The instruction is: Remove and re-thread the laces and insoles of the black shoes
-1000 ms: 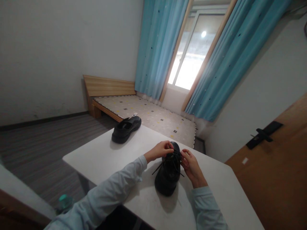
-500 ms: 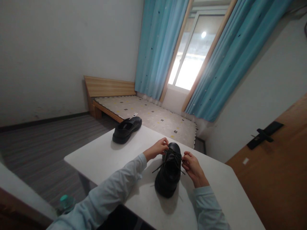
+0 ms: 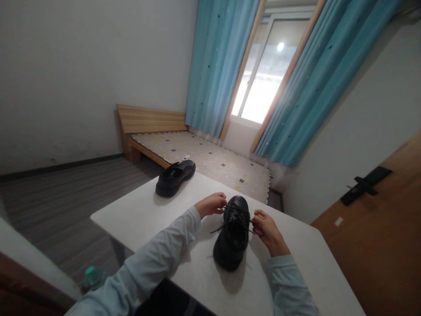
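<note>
A black lace-up shoe point(image 3: 230, 250) stands on the white table point(image 3: 296, 272), its toe pointing away from me. On its left side my left hand point(image 3: 212, 204) pinches part of the black shoelace point(image 3: 237, 215). My right hand point(image 3: 264, 228) pinches the lace on the opposite side, fingertips close to the shoe's edge. Between the hands the lace crosses over the shoe's tongue, and a loose end sticks out to the left. Another black shoe point(image 3: 175, 177) rests near the table's far left edge, apart from both hands.
Beyond the table is a bed point(image 3: 210, 153) with a wooden headboard point(image 3: 151, 119). A wooden door point(image 3: 371, 245) with a black handle stands at the right. Low on the left is a bottle with a green cap point(image 3: 90, 271). A dark object point(image 3: 174, 300) lies at the near edge.
My left hand has drawn slightly left and down, away from the shoe, pulling the lace. My right hand has shifted slightly right, lace still pinched.
</note>
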